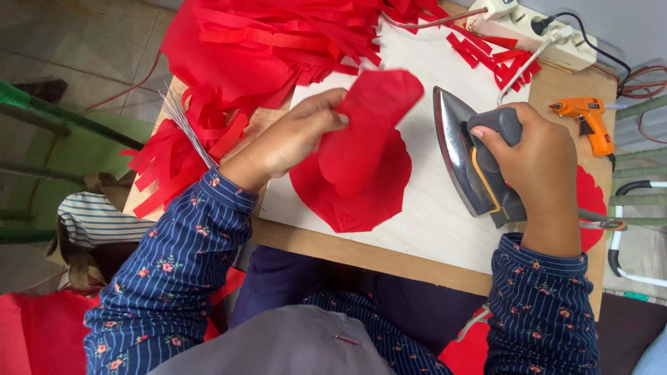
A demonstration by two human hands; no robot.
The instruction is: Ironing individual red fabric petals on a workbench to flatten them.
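Observation:
My left hand [295, 135] pinches a red petal-shaped piece of fabric [368, 125] and lifts it just above a larger round red fabric piece [361, 201] lying on the white board [431, 222]. My right hand [542, 163] grips the dark handle of a metal clothes iron [469, 156], which is tipped on its side to the right of the red pieces, its shiny soleplate facing left. The iron does not touch the fabric.
A heap of red fabric strips [278, 42] covers the table's far left. A bundle of thin wires [184, 121] lies at the left edge. A power strip [549, 31], an orange glue gun [590, 121] and scissors [601, 222] sit on the right.

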